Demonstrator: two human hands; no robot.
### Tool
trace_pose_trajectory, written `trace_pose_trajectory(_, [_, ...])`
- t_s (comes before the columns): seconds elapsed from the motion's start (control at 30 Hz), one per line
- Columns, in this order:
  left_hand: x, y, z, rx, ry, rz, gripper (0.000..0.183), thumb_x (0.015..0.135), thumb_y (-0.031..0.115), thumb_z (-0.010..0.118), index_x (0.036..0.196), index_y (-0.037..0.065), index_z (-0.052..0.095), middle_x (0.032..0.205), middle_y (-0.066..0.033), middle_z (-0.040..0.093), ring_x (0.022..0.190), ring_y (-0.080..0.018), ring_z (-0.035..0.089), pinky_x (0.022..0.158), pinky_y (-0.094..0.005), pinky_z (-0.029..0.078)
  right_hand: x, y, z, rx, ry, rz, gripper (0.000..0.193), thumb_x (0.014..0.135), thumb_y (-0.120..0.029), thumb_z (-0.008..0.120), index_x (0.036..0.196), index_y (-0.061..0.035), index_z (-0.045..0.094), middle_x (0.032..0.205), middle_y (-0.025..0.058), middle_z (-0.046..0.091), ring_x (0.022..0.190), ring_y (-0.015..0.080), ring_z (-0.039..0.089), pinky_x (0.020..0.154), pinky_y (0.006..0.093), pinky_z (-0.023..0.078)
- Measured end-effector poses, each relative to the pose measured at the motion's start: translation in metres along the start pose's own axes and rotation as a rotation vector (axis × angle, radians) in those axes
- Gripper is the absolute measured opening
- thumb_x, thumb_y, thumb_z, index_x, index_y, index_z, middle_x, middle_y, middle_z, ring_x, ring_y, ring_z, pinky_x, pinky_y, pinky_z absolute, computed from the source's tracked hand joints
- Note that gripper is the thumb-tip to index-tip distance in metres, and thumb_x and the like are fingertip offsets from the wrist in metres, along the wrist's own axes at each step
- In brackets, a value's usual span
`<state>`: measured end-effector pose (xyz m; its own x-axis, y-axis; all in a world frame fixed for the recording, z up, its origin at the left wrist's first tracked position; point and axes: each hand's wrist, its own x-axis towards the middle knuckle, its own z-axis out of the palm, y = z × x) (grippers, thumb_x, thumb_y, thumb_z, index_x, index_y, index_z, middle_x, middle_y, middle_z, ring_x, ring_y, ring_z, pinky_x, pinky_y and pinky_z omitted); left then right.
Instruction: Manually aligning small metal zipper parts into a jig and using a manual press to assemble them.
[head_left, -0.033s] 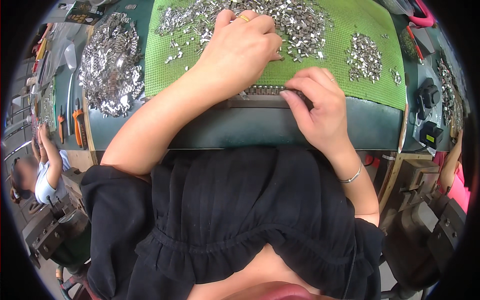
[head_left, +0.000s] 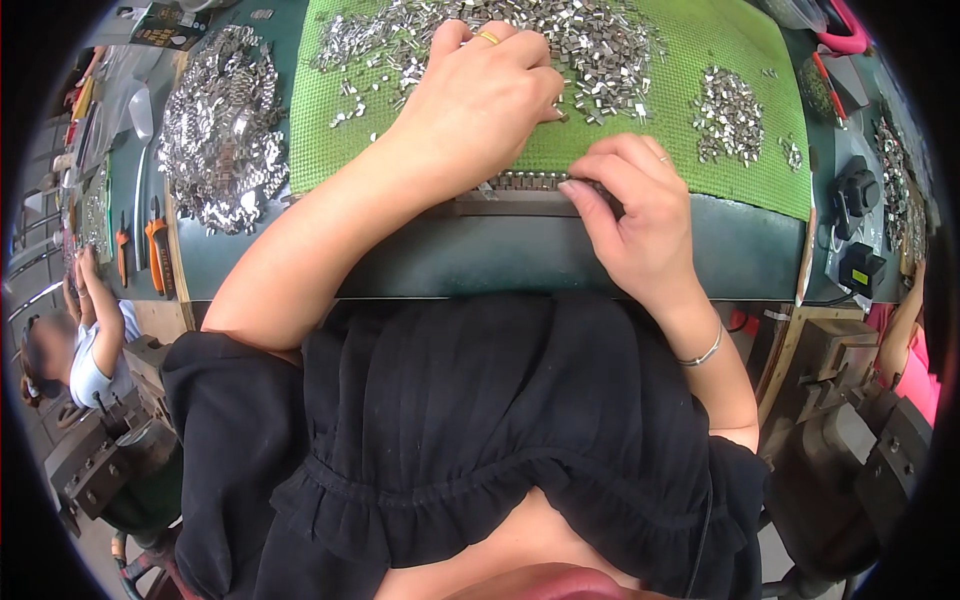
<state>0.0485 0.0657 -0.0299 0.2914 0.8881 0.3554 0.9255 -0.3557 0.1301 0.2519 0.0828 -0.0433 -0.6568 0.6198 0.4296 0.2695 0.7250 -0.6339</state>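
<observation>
My left hand hangs over the near edge of a big heap of small shiny metal links, on a green woven mat. Its fingers are curled and pressed together; what they may hold is hidden. Along the mat's near edge runs a row of joined metal links, like a watch band, lying against a dark metal bar. My right hand pinches the right end of this row between thumb and fingers. The row's left end is partly behind my left forearm.
A pile of linked metal bands lies left of the mat, with orange-handled pliers beyond. A smaller heap of links sits at the mat's right. Black devices stand farther right. Other people sit at both sides.
</observation>
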Motion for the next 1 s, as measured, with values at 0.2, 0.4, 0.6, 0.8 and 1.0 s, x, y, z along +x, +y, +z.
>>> trace_pose_trajectory(0.2, [-0.019, 0.002, -0.016, -0.15, -0.029, -0.084, 0.007, 0.082, 0.016, 0.073, 0.083, 0.009, 0.07, 0.097, -0.0023, 0.061, 0.097, -0.0245, 0.057, 0.086, -0.041, 0.038, -0.005, 0.008, -0.003, -0.002, -0.008, -0.081, 0.016, 0.076, -0.003, 0.073, 0.091, -0.0024, 0.068, 0.09, 0.0101, 0.061, 0.083, 0.0291, 0.059, 0.077, 0.0388, 0.047])
trace_pose_trajectory(0.4, [-0.027, -0.005, -0.019, -0.134, -0.057, -0.15, 0.006, 0.082, 0.015, 0.073, 0.084, 0.01, 0.071, 0.098, -0.0022, 0.061, 0.098, -0.0251, 0.057, 0.088, -0.0408, 0.037, -0.015, 0.003, -0.006, -0.283, -0.019, -0.258, 0.029, 0.072, -0.004, 0.074, 0.1, -0.001, 0.068, 0.097, 0.0114, 0.062, 0.093, 0.0299, 0.061, 0.08, 0.0408, 0.048])
trace_pose_trajectory(0.6, [-0.028, 0.0, -0.021, -0.09, -0.084, -0.099, 0.003, 0.086, 0.009, 0.068, 0.087, 0.007, 0.068, 0.098, -0.0035, 0.061, 0.099, -0.0256, 0.057, 0.088, -0.0408, 0.037, 0.001, 0.008, -0.013, -0.151, -0.027, -0.186, 0.025, 0.075, -0.006, 0.074, 0.1, -0.0048, 0.069, 0.096, 0.0093, 0.062, 0.088, 0.0282, 0.059, 0.079, 0.0402, 0.045])
trace_pose_trajectory(0.8, [-0.042, 0.01, -0.034, -0.391, -0.121, -0.177, 0.003, 0.087, 0.01, 0.065, 0.087, 0.008, 0.067, 0.089, -0.0071, 0.063, 0.092, -0.0275, 0.059, 0.085, -0.0424, 0.037, 0.039, 0.021, -0.004, -0.327, -0.072, -0.145, 0.008, 0.078, -0.013, 0.075, 0.084, -0.0091, 0.071, 0.084, 0.004, 0.058, 0.086, 0.0252, 0.057, 0.078, 0.0397, 0.04])
trace_pose_trajectory(1.0, [-0.058, 0.022, -0.028, -0.248, -0.025, -0.142, 0.006, 0.085, 0.008, 0.07, 0.087, 0.009, 0.064, 0.089, -0.0016, 0.066, 0.087, -0.0225, 0.061, 0.084, -0.0384, 0.036, 0.049, 0.021, 0.005, -0.424, -0.106, -0.097, 0.009, 0.079, -0.014, 0.074, 0.076, -0.0087, 0.067, 0.081, 0.0049, 0.059, 0.087, 0.0255, 0.058, 0.079, 0.0402, 0.039])
